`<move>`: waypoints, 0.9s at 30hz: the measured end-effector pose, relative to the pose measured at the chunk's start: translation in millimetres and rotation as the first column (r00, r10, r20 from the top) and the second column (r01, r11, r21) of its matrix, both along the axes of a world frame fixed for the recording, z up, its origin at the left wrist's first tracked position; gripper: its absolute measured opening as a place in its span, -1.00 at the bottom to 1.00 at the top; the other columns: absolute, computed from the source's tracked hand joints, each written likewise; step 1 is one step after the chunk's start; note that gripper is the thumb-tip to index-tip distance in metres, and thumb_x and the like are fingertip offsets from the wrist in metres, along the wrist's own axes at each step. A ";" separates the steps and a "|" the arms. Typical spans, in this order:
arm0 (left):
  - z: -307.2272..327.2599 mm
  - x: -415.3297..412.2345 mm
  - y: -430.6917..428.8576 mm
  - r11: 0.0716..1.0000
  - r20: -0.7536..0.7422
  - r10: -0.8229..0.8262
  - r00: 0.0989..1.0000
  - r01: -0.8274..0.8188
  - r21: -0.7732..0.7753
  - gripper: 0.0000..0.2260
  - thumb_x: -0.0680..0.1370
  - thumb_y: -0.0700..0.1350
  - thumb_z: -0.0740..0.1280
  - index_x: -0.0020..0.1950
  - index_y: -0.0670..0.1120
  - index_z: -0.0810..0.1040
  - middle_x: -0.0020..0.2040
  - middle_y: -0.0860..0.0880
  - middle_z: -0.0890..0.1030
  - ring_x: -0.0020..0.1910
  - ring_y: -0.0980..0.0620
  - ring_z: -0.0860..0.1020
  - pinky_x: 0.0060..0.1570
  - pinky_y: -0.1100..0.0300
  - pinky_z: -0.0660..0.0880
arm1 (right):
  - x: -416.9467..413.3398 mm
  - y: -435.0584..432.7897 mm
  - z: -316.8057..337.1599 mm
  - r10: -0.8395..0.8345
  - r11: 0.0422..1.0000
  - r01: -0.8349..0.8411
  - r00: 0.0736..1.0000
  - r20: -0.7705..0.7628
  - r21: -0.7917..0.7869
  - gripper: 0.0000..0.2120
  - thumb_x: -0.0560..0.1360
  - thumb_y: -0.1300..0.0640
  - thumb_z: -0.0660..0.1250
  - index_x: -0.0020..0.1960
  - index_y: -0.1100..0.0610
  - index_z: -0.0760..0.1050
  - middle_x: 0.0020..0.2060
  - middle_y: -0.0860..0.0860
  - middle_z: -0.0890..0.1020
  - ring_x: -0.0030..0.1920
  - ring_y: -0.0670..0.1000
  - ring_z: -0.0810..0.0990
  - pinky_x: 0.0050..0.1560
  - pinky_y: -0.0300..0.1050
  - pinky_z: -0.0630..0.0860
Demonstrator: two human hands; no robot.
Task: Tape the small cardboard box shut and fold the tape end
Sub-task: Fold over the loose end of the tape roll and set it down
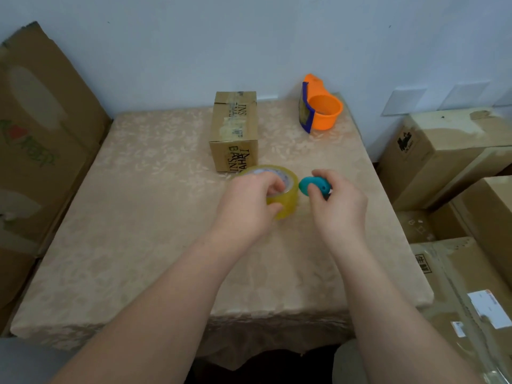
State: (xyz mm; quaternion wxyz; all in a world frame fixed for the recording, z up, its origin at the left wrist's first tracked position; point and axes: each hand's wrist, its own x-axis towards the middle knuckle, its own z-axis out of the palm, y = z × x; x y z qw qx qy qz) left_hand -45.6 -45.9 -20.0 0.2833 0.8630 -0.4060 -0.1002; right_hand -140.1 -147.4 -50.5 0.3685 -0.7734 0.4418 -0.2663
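Gripping, left hand (249, 206): grip closed on the yellowish tape roll (279, 189), fingers curled into its core, thumb on the outer side; middle of the frame.
Right hand (338, 206): grip closed around a small teal cutter (311, 185), just right of the roll.
Small cardboard box (235, 128): upper centre of the frame on the desk (144, 206), just behind the roll, flaps down, old tape strips along its top.
Orange tape dispenser (321, 106): upper right of the desk, well apart from the hands.
Surroundings: large cartons (41, 128) at the left edge, more at the right.
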 end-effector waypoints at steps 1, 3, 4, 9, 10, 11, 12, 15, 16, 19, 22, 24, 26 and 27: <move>1.1 0.5 -11.0 1.000 0.012 -0.019 1.000 0.019 -0.016 -0.75 0.35 -0.20 0.46 0.00 -0.03 0.61 -0.03 0.00 0.67 -0.01 0.04 0.59 0.06 0.11 0.50 | -0.6 -3.2 2.0 -0.044 0.999 0.044 0.999 0.032 -0.005 -0.71 0.49 0.21 0.28 0.20 0.06 0.55 0.07 0.05 0.64 0.03 0.06 0.59 0.15 -0.14 0.45; 0.5 2.3 -30.6 0.998 0.037 -0.048 0.998 0.049 -0.030 -0.78 0.36 -0.21 0.46 -0.03 -0.02 0.61 -0.03 0.00 0.66 -0.01 0.02 0.59 0.06 0.07 0.50 | -1.8 -9.6 5.1 -0.126 0.991 0.128 0.989 0.082 -0.027 -0.67 0.51 0.22 0.25 0.25 0.05 0.53 0.09 0.05 0.64 0.03 0.06 0.59 0.17 -0.10 0.47; -1.1 3.8 -39.1 0.998 0.045 -0.062 0.997 0.063 -0.023 -0.79 0.37 -0.21 0.45 -0.03 -0.02 0.61 -0.03 0.00 0.66 0.01 0.01 0.58 0.06 0.06 0.50 | -2.6 -12.4 6.4 -0.163 0.985 0.168 0.981 0.104 -0.040 -0.66 0.52 0.22 0.24 0.26 0.06 0.52 0.09 0.04 0.63 0.03 0.05 0.59 0.18 -0.08 0.46; -11.7 11.7 -62.5 0.994 0.025 -0.109 0.994 0.109 0.003 -0.79 0.40 -0.22 0.43 0.02 -0.06 0.61 0.02 -0.02 0.65 0.03 0.01 0.57 0.10 0.19 0.45 | -1.8 -21.0 12.4 -0.229 0.972 0.234 0.957 0.176 -0.008 -0.69 0.52 0.19 0.26 0.24 0.04 0.52 -0.02 -0.03 0.66 -0.09 -0.02 0.61 0.09 -0.13 0.50; -13.5 13.0 -62.4 0.995 -0.005 -0.100 0.995 0.100 -0.009 -0.78 0.41 -0.22 0.42 0.03 -0.06 0.61 0.02 0.00 0.65 0.01 0.04 0.56 0.08 0.26 0.42 | -0.9 -21.0 12.9 -0.229 0.973 0.232 0.956 0.183 0.006 -0.72 0.51 0.19 0.28 0.20 0.03 0.53 -0.08 -0.06 0.65 -0.15 -0.05 0.60 0.05 -0.16 0.51; -14.7 14.3 -61.1 0.996 -0.028 -0.088 0.996 0.088 -0.021 -0.77 0.41 -0.22 0.43 0.04 -0.05 0.61 0.03 0.02 0.63 -0.02 0.08 0.54 0.06 0.31 0.39 | 0.1 -20.5 13.0 -0.229 0.973 0.230 0.955 0.191 0.017 -0.76 0.50 0.19 0.29 0.15 0.03 0.53 -0.13 -0.10 0.62 -0.21 -0.08 0.58 0.01 -0.17 0.52; -16.3 16.1 -59.5 0.997 -0.041 -0.073 0.997 0.071 -0.038 -0.75 0.40 -0.21 0.43 0.06 -0.03 0.60 0.04 0.03 0.61 -0.03 0.11 0.51 0.07 0.32 0.38 | 1.2 -20.2 13.0 -0.232 0.972 0.232 0.952 0.200 0.024 -0.80 0.49 0.20 0.31 0.10 0.03 0.51 -0.15 -0.12 0.59 -0.25 -0.11 0.56 -0.03 -0.17 0.53; -20.3 20.9 -53.8 0.994 -0.089 -0.026 0.996 0.017 -0.105 -0.68 0.38 -0.20 0.46 0.10 0.02 0.57 0.10 0.01 0.53 0.10 0.06 0.50 0.18 0.10 0.48 | 5.4 -20.5 11.9 -0.237 0.971 0.229 0.951 0.197 0.063 -0.84 0.47 0.20 0.33 0.02 0.03 0.45 -0.15 -0.12 0.58 -0.26 -0.20 0.56 -0.05 -0.18 0.54; -20.2 21.6 -51.9 0.993 -0.113 -0.010 0.994 -0.004 -0.120 -0.66 0.38 -0.20 0.46 0.12 0.03 0.56 0.13 0.00 0.51 0.15 0.04 0.49 0.18 0.05 0.49 | 7.4 -21.3 10.9 -0.220 0.975 0.209 0.956 0.195 0.073 -0.83 0.48 0.21 0.32 0.04 0.03 0.46 -0.12 -0.12 0.60 -0.23 -0.21 0.57 -0.01 -0.17 0.55; -20.7 22.2 -45.3 0.993 -0.157 0.016 0.987 -0.034 -0.111 -0.63 0.39 -0.18 0.45 0.16 0.05 0.53 0.19 0.01 0.49 0.22 0.04 0.45 0.23 0.02 0.46 | 11.6 -20.3 9.0 -0.122 0.992 0.113 0.973 0.196 0.061 -0.69 0.54 0.24 0.24 0.23 0.00 0.50 0.08 -0.08 0.64 0.01 -0.14 0.59 0.17 -0.15 0.51; -21.6 21.5 -39.6 0.996 -0.153 0.011 0.988 -0.025 -0.085 -0.62 0.42 -0.15 0.43 0.21 0.05 0.50 0.22 0.03 0.48 0.22 0.08 0.45 0.26 0.17 0.38 | 13.1 -18.1 6.3 -0.114 0.993 0.113 0.986 0.125 0.016 -0.67 0.56 0.25 0.18 0.26 0.04 0.51 0.13 0.00 0.64 0.13 -0.03 0.57 0.20 -0.13 0.47; -22.4 21.0 -35.6 0.997 -0.169 0.003 0.986 -0.015 -0.072 -0.62 0.42 -0.13 0.42 0.22 0.04 0.50 0.21 0.02 0.50 0.19 0.08 0.46 0.20 0.22 0.36 | 13.4 -15.6 3.3 -0.142 0.989 0.143 0.987 0.070 -0.019 -0.71 0.54 0.26 0.19 0.19 0.07 0.56 0.10 0.03 0.64 0.13 0.04 0.57 0.20 -0.06 0.47; -24.3 20.2 -30.0 0.998 -0.207 -0.031 0.978 0.019 -0.057 -0.62 0.42 -0.13 0.42 0.23 0.01 0.49 0.19 0.00 0.54 0.18 0.05 0.49 0.21 0.19 0.39 | 11.0 -11.5 1.2 -0.114 0.993 0.115 0.993 0.014 -0.033 -0.72 0.53 0.26 0.19 0.16 0.09 0.57 0.10 0.07 0.62 0.14 0.08 0.55 0.21 -0.07 0.45; -24.4 19.3 -26.5 0.999 -0.227 -0.044 0.973 0.036 -0.040 -0.62 0.43 -0.12 0.42 0.23 -0.01 0.49 0.18 -0.01 0.55 0.17 0.04 0.50 0.22 0.16 0.41 | 8.7 -8.8 1.7 -0.077 0.997 0.076 0.997 -0.029 -0.035 -0.70 0.53 0.26 0.19 0.19 0.10 0.56 0.13 0.08 0.61 0.16 0.09 0.54 0.21 -0.11 0.43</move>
